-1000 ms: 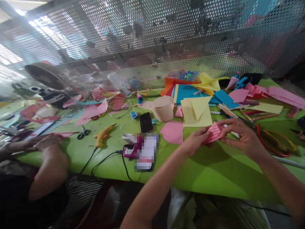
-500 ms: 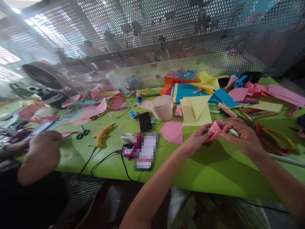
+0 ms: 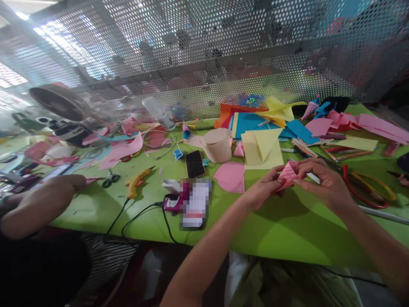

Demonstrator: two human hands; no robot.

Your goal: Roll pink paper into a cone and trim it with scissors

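Your green table (image 3: 268, 236) carries a crowded spread; take the dark phone (image 3: 195, 164) as clock centre; a blurred-screen phone (image 3: 195, 204) lies at six; a yellow glue gun (image 3: 136, 186) near nine, scissors (image 3: 111, 178) farther out; a tilted bottle (image 3: 159, 113) at eleven; a pale cylinder (image 3: 220, 150) and blue sheets (image 3: 247, 128) at two; pale-yellow sheets (image 3: 262, 152) before three; pink paper (image 3: 228, 176) just past it; your red-and-yellow-handled tool (image 3: 355, 194) farther out, near three.

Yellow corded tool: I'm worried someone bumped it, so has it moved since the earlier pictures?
No. Judged against the scissors and green table, the yellow tool hasn't visibly shifted either way.
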